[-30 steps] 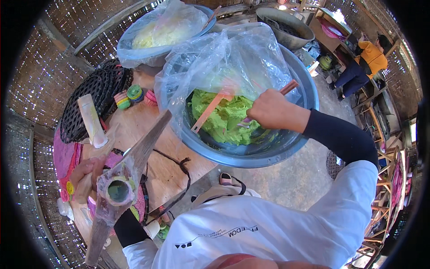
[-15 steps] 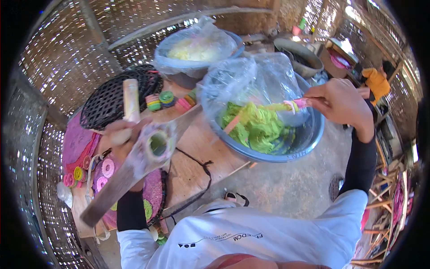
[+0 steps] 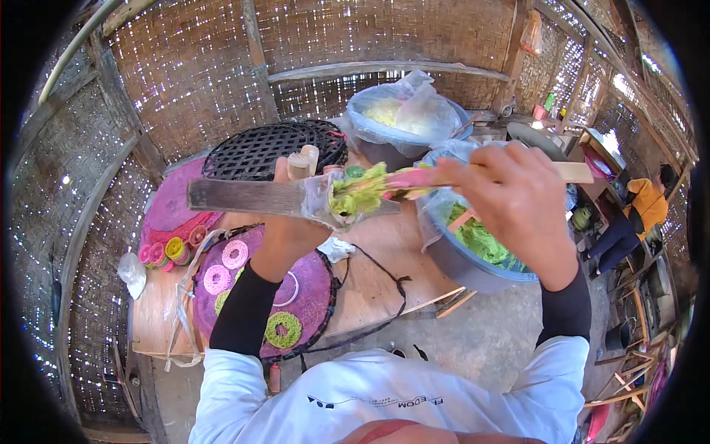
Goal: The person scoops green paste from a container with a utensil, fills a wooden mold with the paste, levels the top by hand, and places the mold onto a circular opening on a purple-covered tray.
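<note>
My left hand (image 3: pixel 287 238) is wrapped round a wooden press made of a plank (image 3: pixel 240 197) with a tube through it. At the tube's opening sits a lump of bright green dough (image 3: pixel 361 189). My right hand (image 3: pixel 514 207) grips a flat wooden spatula (image 3: pixel 573 172), its pink-stained, dough-smeared end at that opening. More green dough (image 3: pixel 484 243) lies in a plastic-lined blue-grey basin (image 3: pixel 473 270) beneath my right hand. Below my left forearm, a purple round mat (image 3: pixel 310 311) bears pink and green dough rings, among them a green ring (image 3: pixel 283 329). The tube's inside is hidden.
A second plastic-lined basin (image 3: pixel 359 111) holds pale dough at the back. Black woven trays (image 3: pixel 259 152) lie on the wooden table (image 3: pixel 370 277), with small coloured rings (image 3: pixel 177 248) stacked at the left. A dark cord (image 3: pixel 403 285) crosses the table edge. A person in orange (image 3: pixel 649 203) is at far right.
My right hand has brought the spatula and green dough from over the basin leftward to the press. The press has turned nearly level. The view has shifted, showing more wall.
</note>
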Motion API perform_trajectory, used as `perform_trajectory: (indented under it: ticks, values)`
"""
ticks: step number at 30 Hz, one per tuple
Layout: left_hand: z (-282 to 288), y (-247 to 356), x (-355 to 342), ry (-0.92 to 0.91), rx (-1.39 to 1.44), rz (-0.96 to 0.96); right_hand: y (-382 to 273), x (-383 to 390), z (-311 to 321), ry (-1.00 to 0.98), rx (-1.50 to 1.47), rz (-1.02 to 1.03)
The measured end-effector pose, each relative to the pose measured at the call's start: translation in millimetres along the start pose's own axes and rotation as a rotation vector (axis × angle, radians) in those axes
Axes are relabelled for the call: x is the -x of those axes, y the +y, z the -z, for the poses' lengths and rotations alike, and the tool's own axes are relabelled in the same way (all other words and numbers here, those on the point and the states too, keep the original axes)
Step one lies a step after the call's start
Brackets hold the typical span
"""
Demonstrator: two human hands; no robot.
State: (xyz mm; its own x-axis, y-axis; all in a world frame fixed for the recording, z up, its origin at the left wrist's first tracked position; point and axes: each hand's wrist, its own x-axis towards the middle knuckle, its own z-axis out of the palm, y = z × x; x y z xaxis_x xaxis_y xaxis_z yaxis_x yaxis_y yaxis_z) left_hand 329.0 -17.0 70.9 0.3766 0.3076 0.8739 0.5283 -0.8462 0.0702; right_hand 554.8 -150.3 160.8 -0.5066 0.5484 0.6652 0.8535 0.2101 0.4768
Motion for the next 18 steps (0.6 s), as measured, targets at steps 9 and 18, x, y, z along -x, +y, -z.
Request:
perform_trajectory:
  ticks: [9, 18]
  values:
    - [5.9, -9.9, 23.5, 0.046, -0.121, 0.060, -100.2, -19.0, -25.3, -0.161, -0.066, -0.065]
    - [0.6, -64.4, 58.1, 0.219, 0.698, 0.589, -94.2, 12.2, -12.5, -0.324, -0.467, -0.400]
